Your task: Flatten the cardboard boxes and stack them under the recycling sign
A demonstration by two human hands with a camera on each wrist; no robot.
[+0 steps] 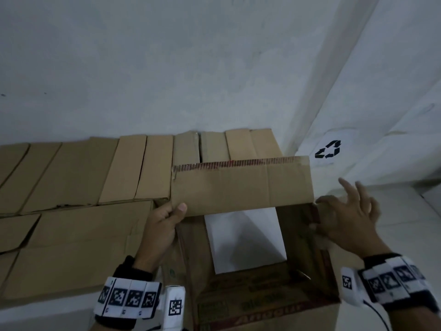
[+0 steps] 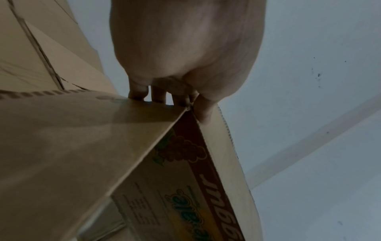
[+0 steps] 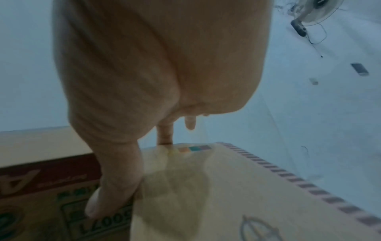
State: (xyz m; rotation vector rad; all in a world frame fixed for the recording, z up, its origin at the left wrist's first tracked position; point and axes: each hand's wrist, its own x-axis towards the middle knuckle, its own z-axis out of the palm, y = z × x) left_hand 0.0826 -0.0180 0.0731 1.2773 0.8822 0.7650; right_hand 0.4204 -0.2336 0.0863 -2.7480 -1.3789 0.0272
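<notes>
Pale walls met in a corner, and the recycling sign (image 1: 328,149) hung low on the right-hand wall; flattened boxes (image 1: 78,206) already lay on the floor against the wall to the left, not under the sign. One box (image 1: 250,271) stood open at both ends in front of the person, white floor showing through it.

Collapsing this box looked like the step in hand — to do it well, I judged, the two opposite corners should be pushed toward each other so the sleeve folds along its own creases; the far flap (image 1: 241,185) would want to lie in line with its wall, not buckle across it.

The left hand (image 1: 158,225) held the flap's near-left corner, its grip a pinch — thumb on the upper face, fingers curled beneath, as the left wrist view also showed. The right hand (image 1: 346,220) sat at the box's right wall, thumb against the printed cardboard and one fingertip touching the flap; its other fingers (image 1: 362,194) were spread and lifted, gripping nothing. Both wrists were angled in over the opening.
</notes>
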